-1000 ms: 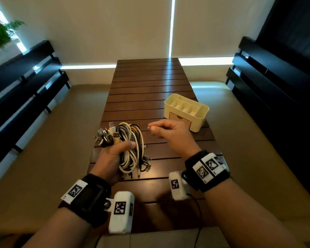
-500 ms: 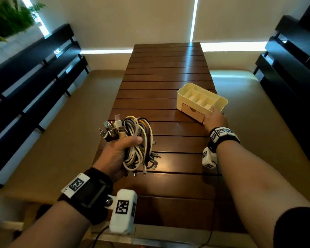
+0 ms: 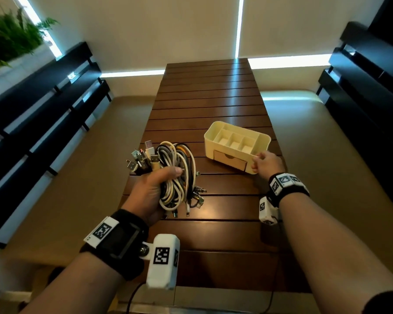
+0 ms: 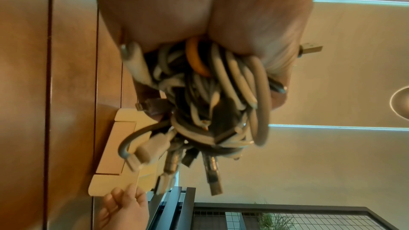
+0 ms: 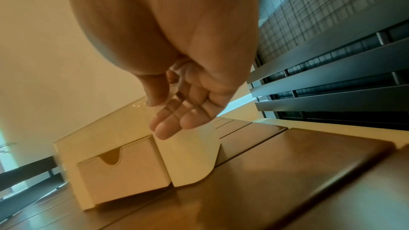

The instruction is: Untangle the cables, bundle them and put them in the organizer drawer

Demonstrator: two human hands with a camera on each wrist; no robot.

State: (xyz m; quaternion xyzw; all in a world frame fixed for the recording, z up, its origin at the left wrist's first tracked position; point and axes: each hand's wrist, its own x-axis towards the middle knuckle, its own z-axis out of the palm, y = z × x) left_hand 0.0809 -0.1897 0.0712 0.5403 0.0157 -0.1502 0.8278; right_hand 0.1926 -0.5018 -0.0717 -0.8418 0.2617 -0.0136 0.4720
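Note:
My left hand (image 3: 152,189) grips a thick bundle of cables (image 3: 175,175), white, grey, black and orange, above the table's near left part. USB plugs fan out at the bundle's top left and hang below it. In the left wrist view the cables (image 4: 212,93) fill my palm. A cream organizer (image 3: 262,141) stands at the middle right of the table, with its drawer (image 3: 229,159) facing me. My right hand (image 3: 266,164) is at its near right corner, thumb by the rim. In the right wrist view the fingers (image 5: 168,128) lie nearly straight against the organizer's corner (image 5: 188,160), and the drawer (image 5: 124,172) juts out slightly.
The slatted brown wooden table (image 3: 213,98) runs away from me. Tan cushioned seats with dark slatted backs (image 3: 43,109) flank both sides. A plant (image 3: 7,39) stands at the far left. Compartments on top of the organizer hold nothing that I can see.
My right hand went from the table's middle, beside the bundle, out to the organizer's near right corner. The left hand kept hold of the cable bundle. My head tilted, shifting the view.

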